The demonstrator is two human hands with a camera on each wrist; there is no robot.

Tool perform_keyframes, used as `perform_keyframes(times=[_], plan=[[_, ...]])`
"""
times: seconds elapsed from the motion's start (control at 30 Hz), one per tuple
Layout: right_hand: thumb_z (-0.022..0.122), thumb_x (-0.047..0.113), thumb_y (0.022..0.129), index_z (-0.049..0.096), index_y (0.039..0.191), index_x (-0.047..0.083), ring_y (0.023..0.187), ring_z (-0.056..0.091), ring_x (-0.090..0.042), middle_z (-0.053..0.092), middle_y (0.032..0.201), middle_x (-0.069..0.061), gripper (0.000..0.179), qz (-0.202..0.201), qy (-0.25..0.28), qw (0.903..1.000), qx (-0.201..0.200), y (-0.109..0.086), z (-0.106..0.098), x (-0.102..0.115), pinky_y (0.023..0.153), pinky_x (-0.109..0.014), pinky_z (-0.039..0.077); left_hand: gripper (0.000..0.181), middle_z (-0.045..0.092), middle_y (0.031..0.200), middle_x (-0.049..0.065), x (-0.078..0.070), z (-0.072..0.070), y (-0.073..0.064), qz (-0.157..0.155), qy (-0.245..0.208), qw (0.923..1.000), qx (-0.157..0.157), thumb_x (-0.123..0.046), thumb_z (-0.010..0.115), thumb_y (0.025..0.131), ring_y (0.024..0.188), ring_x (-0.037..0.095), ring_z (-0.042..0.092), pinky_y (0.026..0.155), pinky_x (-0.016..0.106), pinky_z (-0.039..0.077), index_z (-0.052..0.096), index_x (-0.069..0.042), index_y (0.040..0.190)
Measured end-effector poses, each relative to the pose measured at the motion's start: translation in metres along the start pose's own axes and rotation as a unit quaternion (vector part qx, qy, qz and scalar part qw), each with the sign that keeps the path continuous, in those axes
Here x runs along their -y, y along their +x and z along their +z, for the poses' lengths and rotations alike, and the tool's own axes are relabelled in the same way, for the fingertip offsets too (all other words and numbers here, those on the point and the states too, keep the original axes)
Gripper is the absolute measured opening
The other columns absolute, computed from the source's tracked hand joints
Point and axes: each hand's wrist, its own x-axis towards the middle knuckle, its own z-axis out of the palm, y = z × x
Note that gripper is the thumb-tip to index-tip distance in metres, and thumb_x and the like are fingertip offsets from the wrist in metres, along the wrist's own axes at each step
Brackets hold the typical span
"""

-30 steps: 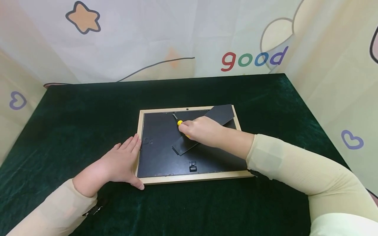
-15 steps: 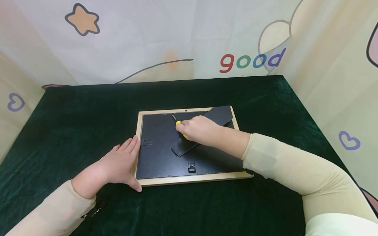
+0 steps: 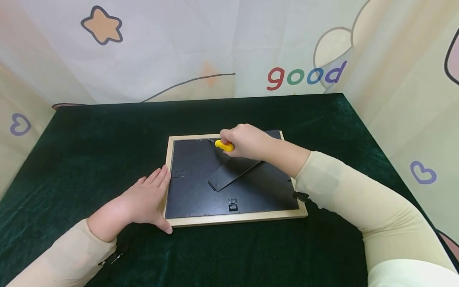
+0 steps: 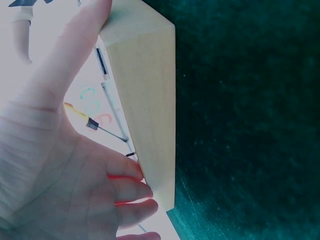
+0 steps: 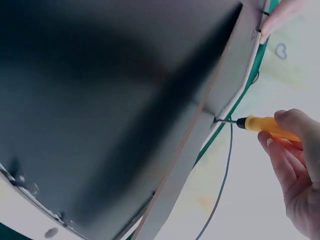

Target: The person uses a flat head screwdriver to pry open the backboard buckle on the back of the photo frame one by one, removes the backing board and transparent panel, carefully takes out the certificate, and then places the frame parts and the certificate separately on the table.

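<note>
A picture frame (image 3: pixel 233 218) of pale wood lies face down, its black backing board (image 3: pixel 193 171) showing. Across the board slants a black stand leg (image 3: pixel 234 173), partly covered by my right forearm. My right hand (image 3: pixel 249 141) grips the yellow handle of a screwdriver (image 3: pixel 224 146) over the far side. In the right wrist view, the metal tip of the screwdriver (image 5: pixel 265 125) meets a small dark tab (image 5: pixel 215 120) at the board's edge. My left hand (image 3: pixel 147 199) rests with straight fingers along the frame's left side, the thumb at the near corner.
A dark green velvety cloth (image 3: pixel 107 135) covers the table around the frame. One metal hanger (image 3: pixel 233 206) sits near the board's front edge, with another hanger (image 3: pixel 178 174) on the left. A printed curtain (image 3: pixel 179 44) hangs behind the table.
My right hand has lifted and moved away from me, swinging the screwdriver handle lower and more sideways while its tip stays near the far edge. My left hand stays in place.
</note>
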Motion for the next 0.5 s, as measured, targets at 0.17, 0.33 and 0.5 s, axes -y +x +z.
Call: perform_keyframes(times=[0.17, 0.33, 0.5], plan=[[0.073, 0.015, 0.082, 0.057, 0.089, 0.008, 0.065, 0.057, -0.018, 0.066, 0.080, -0.005, 0.019, 0.007, -0.009, 0.9999, -0.001, -0.005, 0.000, -0.004, 0.068, -0.023, 0.051, 0.135, 0.010, 0.152, 0.022, 0.000, 0.002, 0.001, 0.003, -0.004, 1.0000, 0.005, -0.069, 0.076, 0.048, 0.137, 0.043, 0.014, 0.103, 0.060, 0.024, 0.019, 0.007, 0.144], [0.075, 0.015, 0.080, 0.058, 0.094, 0.007, 0.072, 0.063, -0.020, 0.069, 0.092, -0.008, 0.023, -0.011, -0.062, 0.9980, -0.002, -0.012, 0.005, -0.002, 0.076, -0.028, 0.053, 0.136, 0.010, 0.152, 0.022, -0.001, 0.003, 0.002, 0.002, 0.000, 1.0000, 0.008, -0.071, 0.076, 0.048, 0.137, 0.043, 0.014, 0.103, 0.060, 0.024, 0.019, 0.007, 0.144], [0.075, 0.015, 0.080, 0.060, 0.098, 0.006, 0.078, 0.066, -0.021, 0.069, 0.094, -0.009, 0.025, -0.057, -0.113, 0.9917, -0.024, -0.010, 0.007, 0.004, 0.074, -0.030, 0.054, 0.137, 0.010, 0.152, 0.023, 0.000, 0.002, 0.002, -0.004, 0.004, 1.0000, 0.003, -0.070, 0.076, 0.048, 0.137, 0.043, 0.014, 0.103, 0.060, 0.024, 0.019, 0.007, 0.144]])
